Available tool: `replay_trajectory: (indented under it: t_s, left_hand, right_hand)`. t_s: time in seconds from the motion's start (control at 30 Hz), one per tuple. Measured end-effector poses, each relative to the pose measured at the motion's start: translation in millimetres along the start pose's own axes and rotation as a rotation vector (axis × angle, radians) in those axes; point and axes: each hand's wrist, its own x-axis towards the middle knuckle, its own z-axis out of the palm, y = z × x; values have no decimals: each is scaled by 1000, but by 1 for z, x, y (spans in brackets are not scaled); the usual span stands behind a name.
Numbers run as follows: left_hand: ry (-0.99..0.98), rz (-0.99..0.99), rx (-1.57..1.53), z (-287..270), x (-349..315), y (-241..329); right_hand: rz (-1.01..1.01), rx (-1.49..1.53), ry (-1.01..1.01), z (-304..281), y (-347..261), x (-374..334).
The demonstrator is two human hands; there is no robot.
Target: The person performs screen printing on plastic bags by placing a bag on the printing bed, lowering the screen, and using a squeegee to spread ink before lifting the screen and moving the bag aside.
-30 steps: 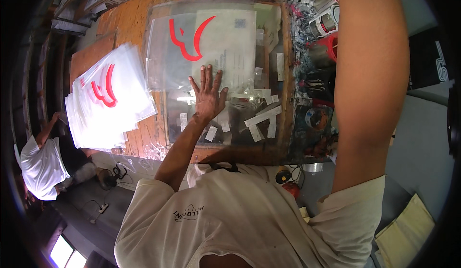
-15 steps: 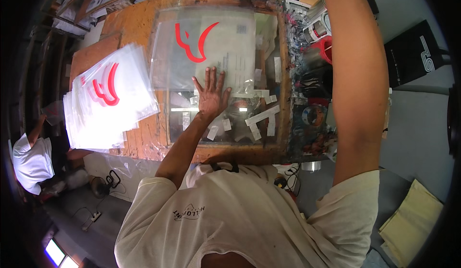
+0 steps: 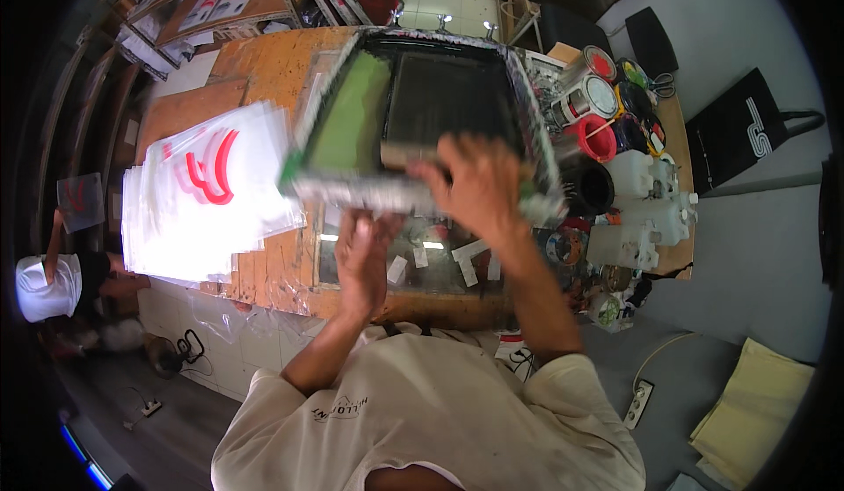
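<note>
A screen printing frame [image 3: 343, 190] with a dark mesh and a green area on its left side tilts over the work table, its near edge raised. At that near edge, my left hand [image 3: 360, 258] grips the frame from below, its fingertips partly hidden. My right hand [image 3: 482, 179], blurred, closes around a wooden-handled squeegee [image 3: 403, 152] lying across the near part of the mesh. Beneath the frame, a glass plate [image 3: 431, 282] with strips of white tape shows in part. Left of the frame lies a stack of clear plastic bags [image 3: 189, 218] with a red print.
Paint cans [image 3: 600, 95], a red-rimmed pot [image 3: 598, 138] and several translucent jugs [image 3: 633, 174] crowd the table's right side. A black bag [image 3: 743, 130] hangs at the right. Far left, another person [image 3: 53, 284] holds up a clear bag beside shelves.
The screen frame has come down over the glass plate, hiding the printed bag there. My left hand moved from the bag to the frame's edge; my right hand came down onto the squeegee.
</note>
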Motion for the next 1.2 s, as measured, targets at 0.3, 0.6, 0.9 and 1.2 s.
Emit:
replay_trajectory:
  t_s: [0.3,0.6,0.9,1.2]
  left_hand:
    - [597,-608,-163,-74,-5,-89]
    - [592,-584,-73,-82,-6,-104]
    - [612,-591,-23,-92,-13,-109]
    - [678,-604,-21,-71,-8,-87]
  right_hand:
    - [177,136,-468,95,17,-98]
    - [99,-43,-178,129,-4,-127]
    - [147,-111,-177,191,93,8]
    - [248,34,-458,183,155,108]
